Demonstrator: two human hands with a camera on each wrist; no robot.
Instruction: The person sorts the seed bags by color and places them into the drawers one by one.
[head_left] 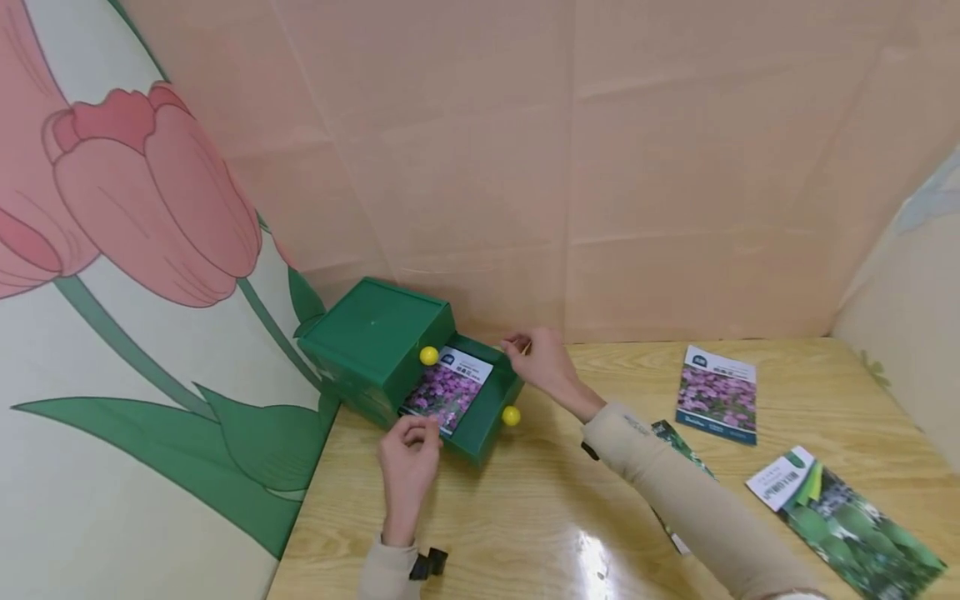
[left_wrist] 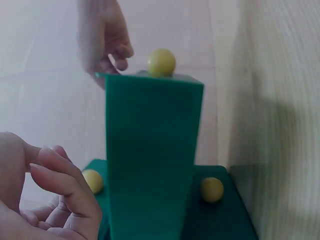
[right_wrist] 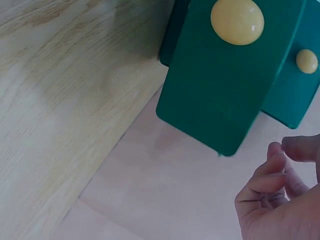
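Note:
A green drawer box (head_left: 375, 329) with yellow knobs stands against the wall corner. One drawer (head_left: 489, 429) is pulled out; in the left wrist view closed drawers with knobs (left_wrist: 212, 190) show on both sides of it. Inside lies a seed packet (head_left: 450, 387) with purple flowers. My left hand (head_left: 411, 450) is at the drawer's near side by the packet's edge, thumb and fingers loosely curled. My right hand (head_left: 547, 362) is at its far front corner, thumb and forefinger tips close together. Nothing shows between the fingers of either hand in the wrist views.
On the wooden table to the right lie another purple-flower packet (head_left: 716, 396) and a packet with green round fruit (head_left: 847, 521). A third packet (head_left: 684, 450) is partly hidden under my right sleeve. A tulip-painted wall (head_left: 150, 200) bounds the left side.

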